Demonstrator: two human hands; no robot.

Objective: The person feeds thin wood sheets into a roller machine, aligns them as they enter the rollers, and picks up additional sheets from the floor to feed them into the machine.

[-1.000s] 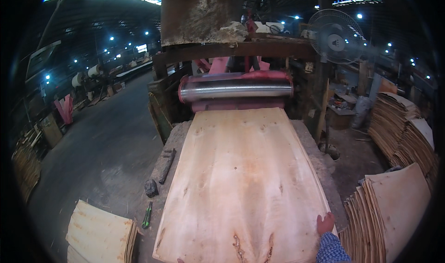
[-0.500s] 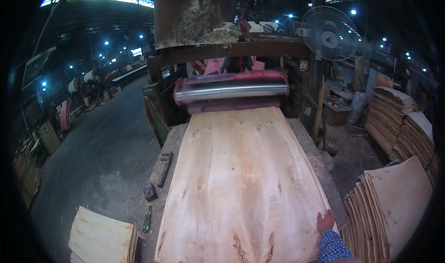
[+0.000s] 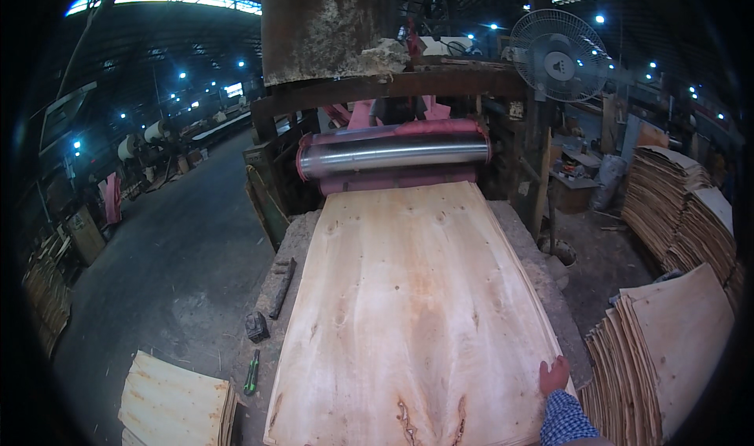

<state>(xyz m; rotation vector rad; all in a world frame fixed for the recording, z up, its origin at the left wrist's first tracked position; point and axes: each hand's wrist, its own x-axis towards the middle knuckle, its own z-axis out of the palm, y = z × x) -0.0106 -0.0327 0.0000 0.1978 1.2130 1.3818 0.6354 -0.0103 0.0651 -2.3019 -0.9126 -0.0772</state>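
A broad, pale sheet of wood veneer (image 3: 400,297) with knots and dark cracks lies on top of a low stack in front of me. Its far end reaches the foot of a roller machine. At the near right edge of the sheet is my right hand (image 3: 554,375), in a blue checked sleeve. Its fingers are bent and closed on that edge; the undersides of the fingers are hidden. My left hand is outside the picture. Beyond the sheet, a shiny metal roller (image 3: 400,154) sits between pink-stained rollers.
Veneer stacks stand at right (image 3: 675,344) and lower left (image 3: 177,399). Left of the sheet lie a green-and-black utility knife (image 3: 251,373), a dark block (image 3: 256,326) and a dark bar (image 3: 281,289). A fan (image 3: 559,55) hangs upper right. A person (image 3: 399,110) stands behind the rollers.
The person behind the rollers has shifted and shows more plainly. My right hand stays at the sheet's edge; the whole view has moved very slightly.
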